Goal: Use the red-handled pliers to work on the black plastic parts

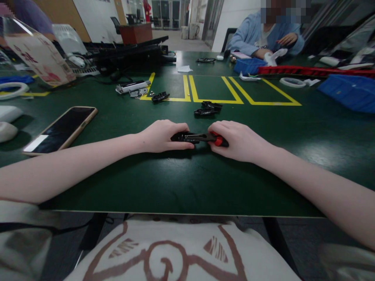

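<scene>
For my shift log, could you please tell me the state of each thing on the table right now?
left hand: closed on the black part
right hand: closed on the screwdriver
phone: screen dark, lying face up
two black parts: loose, untouched
blue bin: lying tipped

Around the hands [199,140] the green counter [187,183] lies bare from three through nine o'clock. At twelve, just beyond, black clips [207,109] block the way; at nine o'clock a phone [60,130] lies well apart.
</scene>
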Demonstrator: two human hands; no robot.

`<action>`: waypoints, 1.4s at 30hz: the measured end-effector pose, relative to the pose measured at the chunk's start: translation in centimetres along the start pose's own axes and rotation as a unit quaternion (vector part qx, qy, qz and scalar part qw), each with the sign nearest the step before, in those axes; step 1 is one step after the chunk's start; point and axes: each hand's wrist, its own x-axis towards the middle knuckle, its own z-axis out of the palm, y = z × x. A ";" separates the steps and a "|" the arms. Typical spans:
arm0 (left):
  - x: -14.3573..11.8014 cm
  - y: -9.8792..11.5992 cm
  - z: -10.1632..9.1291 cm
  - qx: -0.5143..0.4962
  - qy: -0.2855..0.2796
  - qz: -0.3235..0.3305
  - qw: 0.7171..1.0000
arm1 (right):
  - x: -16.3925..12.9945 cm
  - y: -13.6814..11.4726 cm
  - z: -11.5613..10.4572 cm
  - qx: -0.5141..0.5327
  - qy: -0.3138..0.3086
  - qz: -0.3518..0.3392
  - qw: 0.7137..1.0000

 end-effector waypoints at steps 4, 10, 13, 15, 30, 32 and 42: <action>-0.1 0.0 0.0 0.003 -0.005 0.003 1.000 | 0.0 0.2 -0.2 0.011 -0.014 -0.004 1.000; -0.1 -0.1 0.0 -0.008 -0.012 0.010 1.000 | -0.1 0.1 -0.5 0.007 -0.027 -0.004 1.000; 0.0 -0.1 0.0 -0.020 -0.004 0.009 1.000 | 0.0 -0.1 -0.5 0.013 -0.033 0.002 0.999; 0.1 -0.1 0.0 -0.028 -0.004 0.007 1.000 | 0.0 -0.3 -0.4 0.019 -0.037 0.007 0.999; 0.2 0.2 -0.1 0.002 -0.007 0.004 1.000 | 0.0 -0.1 -1.1 -0.020 -0.037 -0.005 0.999; 0.2 0.2 -0.1 -0.001 -0.009 0.003 1.000 | 0.0 -0.1 -1.1 -0.018 -0.039 -0.004 0.999; 0.2 0.2 -0.1 0.009 -0.010 0.000 1.000 | 0.2 -0.2 -0.8 -0.002 -0.041 -0.007 0.999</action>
